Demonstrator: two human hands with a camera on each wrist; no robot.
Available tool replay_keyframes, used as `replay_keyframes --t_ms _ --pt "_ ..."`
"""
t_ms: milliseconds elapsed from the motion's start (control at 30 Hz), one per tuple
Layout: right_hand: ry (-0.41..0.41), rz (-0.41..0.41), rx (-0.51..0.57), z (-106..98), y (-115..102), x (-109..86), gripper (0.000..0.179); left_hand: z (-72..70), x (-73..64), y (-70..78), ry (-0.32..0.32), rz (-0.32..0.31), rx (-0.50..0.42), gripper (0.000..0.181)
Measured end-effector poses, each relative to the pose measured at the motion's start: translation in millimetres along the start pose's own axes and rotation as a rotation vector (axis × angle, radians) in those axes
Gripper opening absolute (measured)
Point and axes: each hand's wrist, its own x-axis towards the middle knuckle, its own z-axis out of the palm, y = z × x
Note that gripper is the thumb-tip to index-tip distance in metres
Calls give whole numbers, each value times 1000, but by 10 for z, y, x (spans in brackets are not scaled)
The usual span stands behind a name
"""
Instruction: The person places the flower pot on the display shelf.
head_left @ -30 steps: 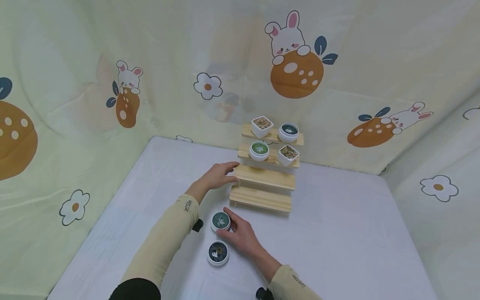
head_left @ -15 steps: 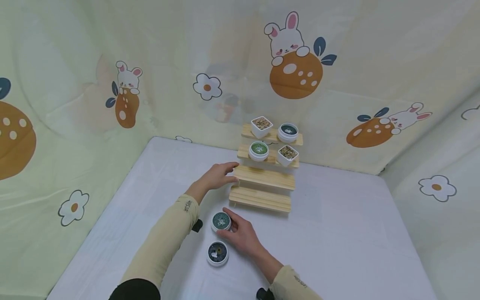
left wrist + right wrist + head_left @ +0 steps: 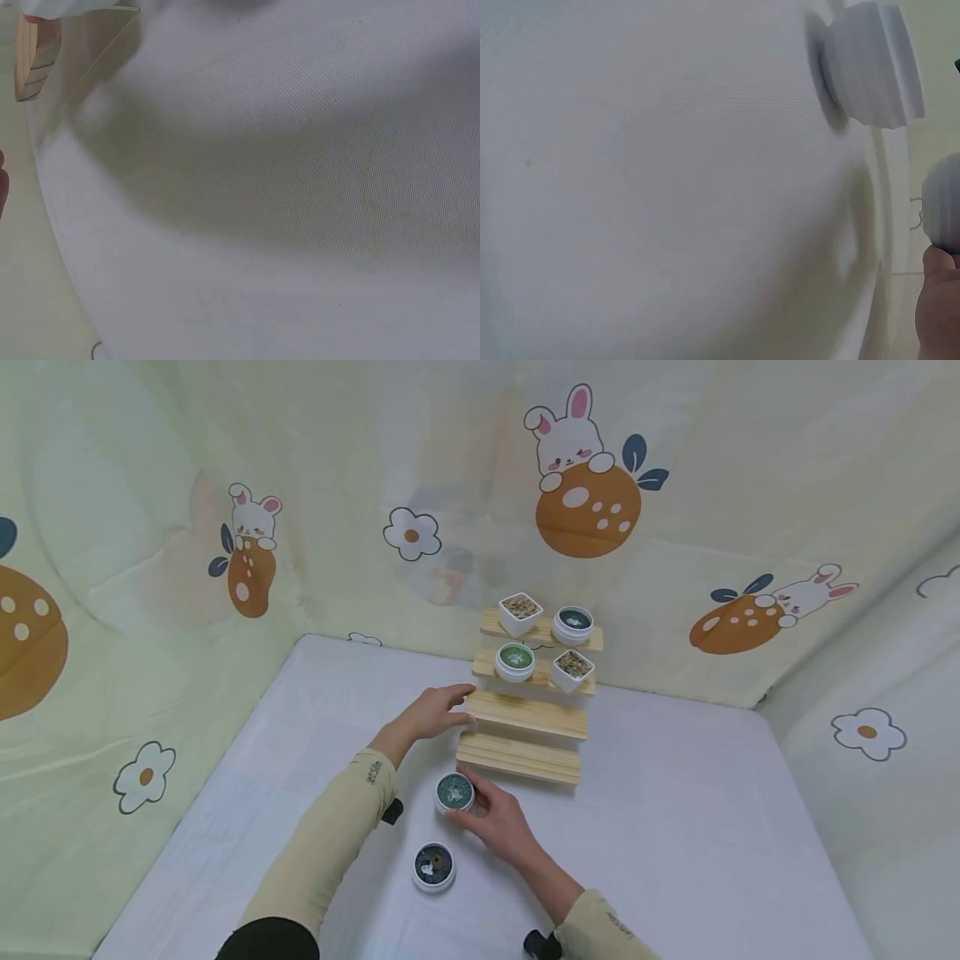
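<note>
My right hand (image 3: pixel 504 822) grips a small round white pot (image 3: pixel 454 792) with a teal-green top, thumb on its near side and fingers on its far side. In the right wrist view my thumb (image 3: pixel 939 300) presses the ridged wall of this pot (image 3: pixel 941 206), which is clear of the cloth. My left hand (image 3: pixel 431 713) holds the left end of a stepped wooden display stand (image 3: pixel 528 714), thumb and fingers around a plank's end. Part of the stand (image 3: pixel 36 64) shows at the left wrist view's corner. Another round white pot (image 3: pixel 433 867), dark on top, stands on the table.
On the stand's two upper steps sit a square pot of tan bits (image 3: pixel 521 612), a dark-topped round pot (image 3: pixel 573 623), a green-topped round pot (image 3: pixel 515 661) and a speckled square pot (image 3: pixel 572 669). A patterned curtain (image 3: pixel 322 527) hangs behind the white-covered table (image 3: pixel 690 827).
My right hand has lifted the teal-green-topped pot and carried it slightly forward and right, away from the dark-topped pot. My left hand stays at the stand.
</note>
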Motion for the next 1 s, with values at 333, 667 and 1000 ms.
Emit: replay_keyframes --t_ms 333,667,1000 --pt "49 52 -23 -128 -111 38 68 -15 -15 9 -5 0 -2 64" --pt "71 61 22 -217 -172 89 68 -15 -14 23 -7 -5 2 63" --pt "95 41 42 -296 -243 135 69 -23 1 12 -16 -8 -2 64"
